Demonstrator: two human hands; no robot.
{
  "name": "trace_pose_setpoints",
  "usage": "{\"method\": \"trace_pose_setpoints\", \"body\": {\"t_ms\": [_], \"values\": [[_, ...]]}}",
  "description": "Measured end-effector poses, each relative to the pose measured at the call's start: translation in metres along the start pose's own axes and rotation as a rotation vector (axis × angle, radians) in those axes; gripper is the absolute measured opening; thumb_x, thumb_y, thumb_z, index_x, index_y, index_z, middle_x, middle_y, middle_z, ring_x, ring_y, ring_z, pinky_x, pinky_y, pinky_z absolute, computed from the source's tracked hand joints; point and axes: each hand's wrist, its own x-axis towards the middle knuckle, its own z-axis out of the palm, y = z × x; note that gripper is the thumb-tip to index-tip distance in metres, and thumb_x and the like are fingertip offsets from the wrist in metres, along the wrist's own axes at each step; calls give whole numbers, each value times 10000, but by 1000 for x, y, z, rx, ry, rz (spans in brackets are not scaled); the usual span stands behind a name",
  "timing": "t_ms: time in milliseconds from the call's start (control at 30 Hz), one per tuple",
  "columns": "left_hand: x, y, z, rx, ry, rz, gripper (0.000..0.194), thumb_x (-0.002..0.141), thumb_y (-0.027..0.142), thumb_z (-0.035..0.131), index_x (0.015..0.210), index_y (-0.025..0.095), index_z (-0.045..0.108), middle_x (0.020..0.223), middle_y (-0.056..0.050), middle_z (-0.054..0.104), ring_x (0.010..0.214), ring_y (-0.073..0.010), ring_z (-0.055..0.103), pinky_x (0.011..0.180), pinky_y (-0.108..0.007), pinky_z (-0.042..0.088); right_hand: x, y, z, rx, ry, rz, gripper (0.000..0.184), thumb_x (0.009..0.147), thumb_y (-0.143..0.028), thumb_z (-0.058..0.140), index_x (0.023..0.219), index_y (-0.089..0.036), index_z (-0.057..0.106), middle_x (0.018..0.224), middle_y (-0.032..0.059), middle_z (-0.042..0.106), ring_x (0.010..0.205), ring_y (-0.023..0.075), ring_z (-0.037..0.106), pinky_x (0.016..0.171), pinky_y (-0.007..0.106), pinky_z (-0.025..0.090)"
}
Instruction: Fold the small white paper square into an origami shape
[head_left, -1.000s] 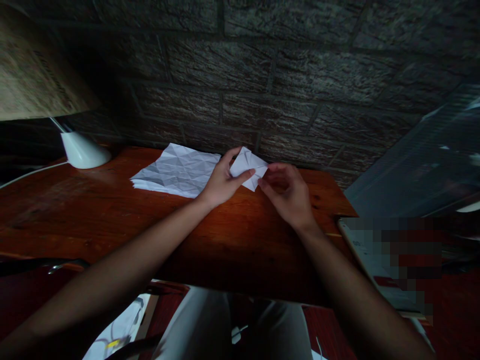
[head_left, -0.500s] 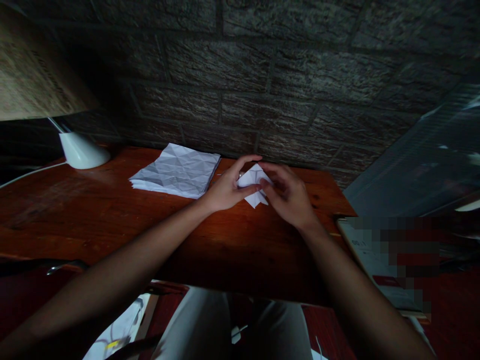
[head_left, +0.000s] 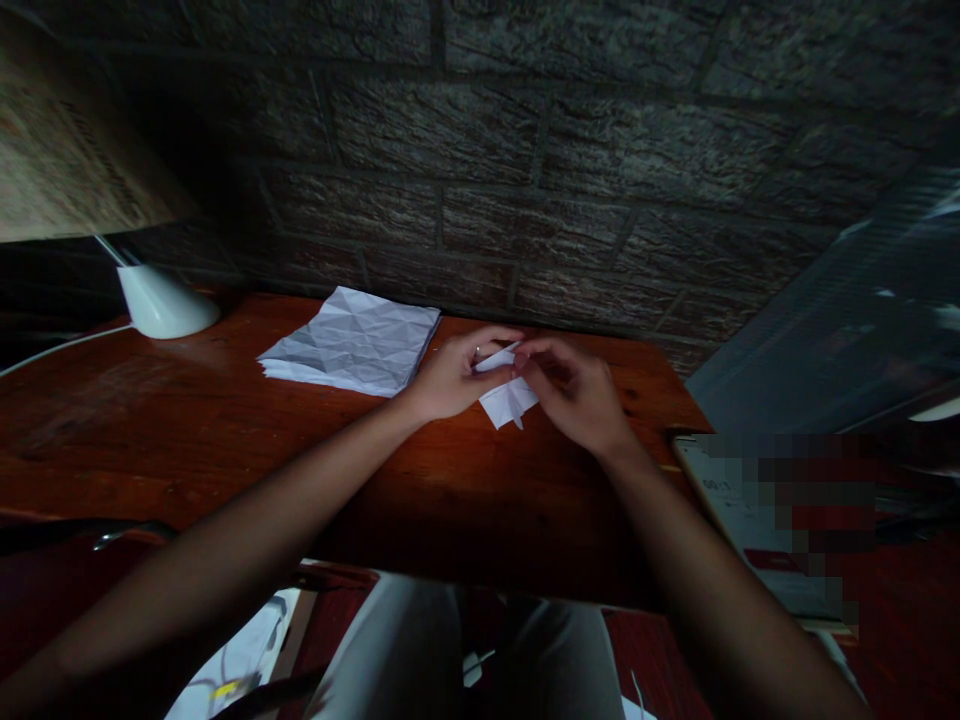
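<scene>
A small piece of folded white paper [head_left: 504, 401] is held between both hands above the wooden desk. My left hand [head_left: 457, 375] grips its left side, thumb across the front and fingers behind; a ring shows on one finger. My right hand [head_left: 574, 390] pinches the upper right part between thumb and fingertips. The two thumbs nearly meet near the paper's top. Pointed flaps hang down below the thumbs. Fingers cover the upper part of the paper. Left of my hands lies a stack of creased white sheets [head_left: 356, 340].
The reddish-brown wooden desk [head_left: 187, 420] runs along a dark brick wall [head_left: 487, 140]. A lamp with a white base [head_left: 169, 302] and fabric shade [head_left: 75, 140] stands at the left, its cable trailing left. A grey translucent panel [head_left: 817, 300] borders the right side.
The folded paper has tipped and turned in my hands, its top now more hidden and its lower flaps pointing down. My fingers have drawn closer together around its top. The stack is unmoved.
</scene>
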Motion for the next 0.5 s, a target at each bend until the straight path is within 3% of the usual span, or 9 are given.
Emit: {"method": "trace_pose_setpoints", "body": {"t_ms": [200, 400, 500], "values": [[1, 3, 0, 85, 43, 44, 354, 927, 353, 763, 1243, 196, 743, 1251, -102, 804, 1139, -237, 758, 954, -360, 606, 2, 7, 3, 171, 37, 165, 206, 918, -430, 719, 932, -233, 779, 931, 47, 831, 816, 205, 755, 753, 340, 583], [1, 7, -1, 124, 22, 25, 335, 957, 305, 720, 1278, 207, 732, 1178, -85, 827, 1043, -207, 784, 864, -325, 626, 4, 9, 0, 265, 19, 242, 241, 847, -460, 803, 888, -223, 817, 928, 51, 841, 840, 214, 757, 780, 361, 611], [1, 9, -2, 173, 33, 56, 248, 949, 271, 707, 1180, 202, 765, 1146, -79, 830, 1049, -204, 780, 914, -334, 619, 4, 10, 0, 335, -5, 301, 221, 819, -434, 821, 887, -224, 822, 940, 43, 842, 847, 202, 757, 826, 371, 614]]}}
